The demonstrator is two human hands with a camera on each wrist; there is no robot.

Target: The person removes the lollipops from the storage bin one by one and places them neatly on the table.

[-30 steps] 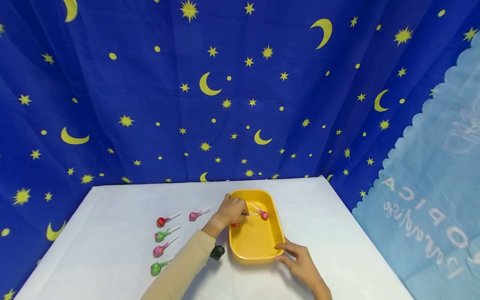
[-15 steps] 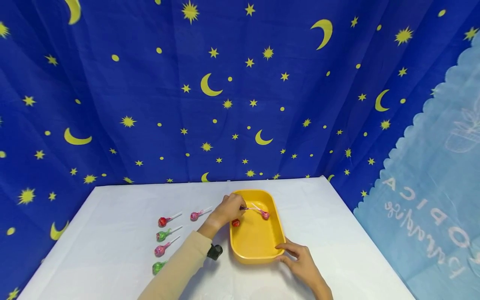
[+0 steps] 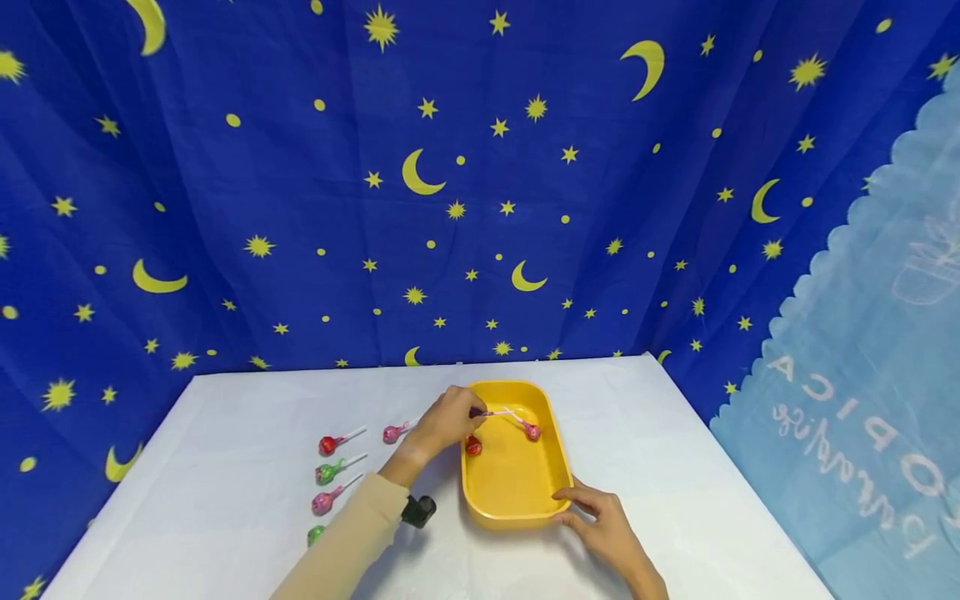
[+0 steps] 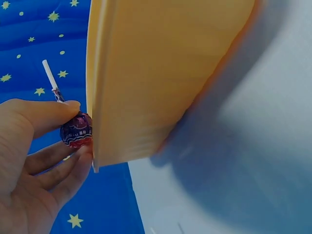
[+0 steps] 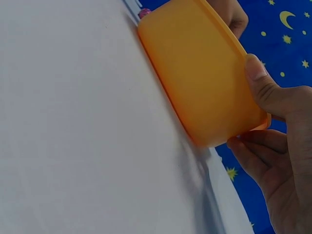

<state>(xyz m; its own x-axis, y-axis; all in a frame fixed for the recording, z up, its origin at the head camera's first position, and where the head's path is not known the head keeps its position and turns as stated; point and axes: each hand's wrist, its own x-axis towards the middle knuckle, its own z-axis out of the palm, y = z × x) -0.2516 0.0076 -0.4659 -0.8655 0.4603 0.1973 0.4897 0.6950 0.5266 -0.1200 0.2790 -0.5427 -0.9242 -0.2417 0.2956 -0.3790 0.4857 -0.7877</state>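
Observation:
My left hand (image 3: 444, 421) is at the far left rim of a yellow tray (image 3: 517, 492). Between its thumb and fingers it pinches a purple-wrapped lollipop (image 4: 76, 130), the white stick pointing right over the tray in the head view. Inside the tray lie a red lollipop (image 3: 473, 446), by the left wall, and a pink lollipop (image 3: 532, 432) toward the far right. At the near right corner my right hand (image 3: 603, 523) grips the tray, thumb and fingers against its rim and wall (image 5: 204, 83).
Left of the tray, on the white table (image 3: 225, 483), lie a red lollipop (image 3: 328, 446), a pink one (image 3: 393, 433), a green one (image 3: 326, 473) and another pink one (image 3: 323, 502). My left sleeve partly covers a further green lollipop (image 3: 316, 533). A patterned blue curtain (image 3: 337, 208) hangs behind.
My left hand has drawn back a little to the left with the purple lollipop, uncovering the red lollipop in the tray. The right hand keeps its grip on the tray.

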